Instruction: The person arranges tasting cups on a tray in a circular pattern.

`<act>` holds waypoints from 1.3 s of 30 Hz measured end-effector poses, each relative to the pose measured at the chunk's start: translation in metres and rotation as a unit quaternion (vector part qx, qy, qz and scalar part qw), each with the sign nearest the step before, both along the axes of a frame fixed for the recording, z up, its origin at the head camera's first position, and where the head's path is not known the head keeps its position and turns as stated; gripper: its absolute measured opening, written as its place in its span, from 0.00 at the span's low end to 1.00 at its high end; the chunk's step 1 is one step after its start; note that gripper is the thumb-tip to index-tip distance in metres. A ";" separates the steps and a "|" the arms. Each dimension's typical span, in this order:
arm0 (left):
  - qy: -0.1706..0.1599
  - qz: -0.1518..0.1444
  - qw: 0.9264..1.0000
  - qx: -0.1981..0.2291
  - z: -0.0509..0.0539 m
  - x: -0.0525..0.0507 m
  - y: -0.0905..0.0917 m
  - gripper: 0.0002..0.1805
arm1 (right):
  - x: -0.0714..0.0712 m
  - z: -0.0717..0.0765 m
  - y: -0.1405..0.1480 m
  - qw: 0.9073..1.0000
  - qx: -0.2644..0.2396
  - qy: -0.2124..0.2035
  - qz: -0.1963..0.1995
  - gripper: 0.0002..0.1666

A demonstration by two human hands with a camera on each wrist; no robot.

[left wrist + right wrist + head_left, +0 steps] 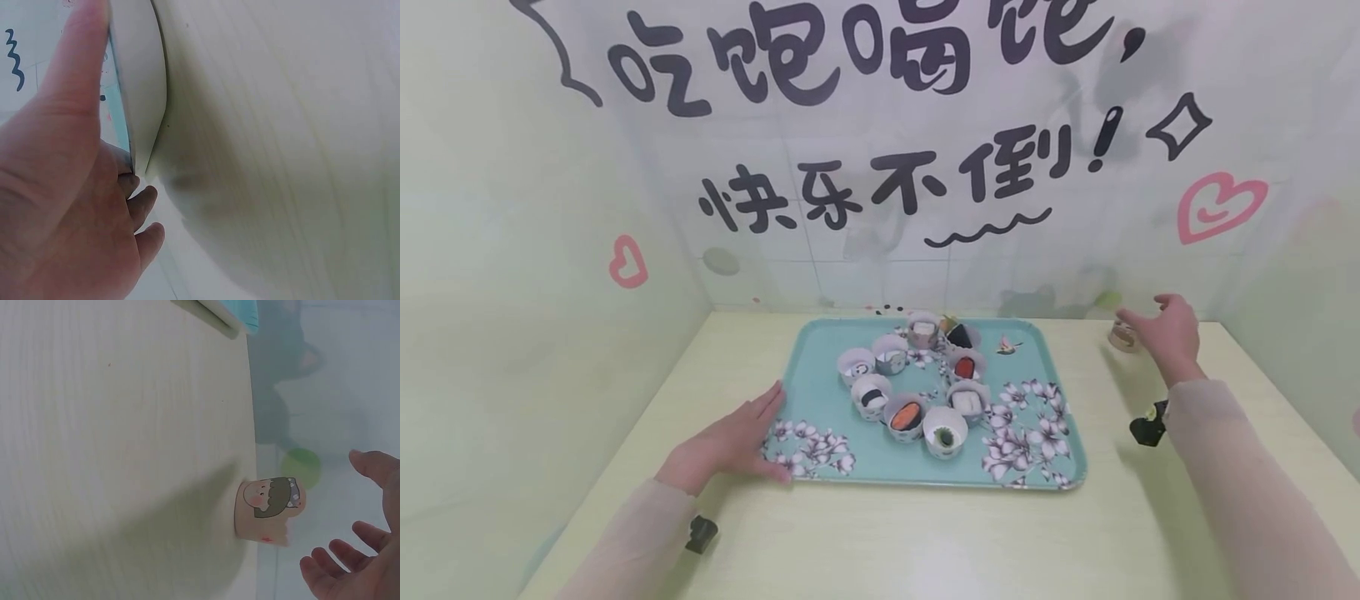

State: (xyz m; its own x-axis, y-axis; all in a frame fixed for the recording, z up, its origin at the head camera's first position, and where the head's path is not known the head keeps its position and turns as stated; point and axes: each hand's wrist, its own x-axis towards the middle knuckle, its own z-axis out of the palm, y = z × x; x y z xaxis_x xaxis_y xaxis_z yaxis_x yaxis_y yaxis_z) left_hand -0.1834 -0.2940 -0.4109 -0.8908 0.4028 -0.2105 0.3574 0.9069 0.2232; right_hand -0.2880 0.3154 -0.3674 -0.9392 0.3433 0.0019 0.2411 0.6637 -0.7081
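My left hand (pixel 735 446) rests against the left end of a light-blue flowered tray (pixel 880 472). Its thumb lies along the front rim and its fingers along the left side; the left wrist view shows several fingertips loose beside the tray's edge (pixel 142 81). At the back right of the table, my right hand (pixel 1167 337) hovers behind and above a small paper cup (pixel 1123 336). In the right wrist view its fingers are spread and slightly bent, apart from the cup (pixel 265 509), which carries a cartoon face.
A ring of small paper cups stands on the tray, among them one with an orange-topped sushi piece (pixel 906 417), one with a red piece (pixel 964 367) and one with a green piece (pixel 943 436). A lettered wall covering (pixel 880 287) rises behind the pale wooden table (pixel 925 542).
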 end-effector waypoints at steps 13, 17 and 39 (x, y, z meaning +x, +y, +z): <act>-0.006 -0.002 1.000 0.008 0.004 0.001 0.000 0.77 | -0.002 -0.017 0.008 0.997 -0.076 -0.025 -0.012 0.62; -0.011 -0.005 1.000 0.012 0.005 0.003 0.001 0.76 | -0.003 -0.024 0.011 0.996 -0.071 -0.042 -0.012 0.60; -0.008 0.000 1.000 0.002 0.004 0.001 0.003 0.77 | -0.015 -0.041 0.016 0.996 -0.045 -0.070 0.005 0.56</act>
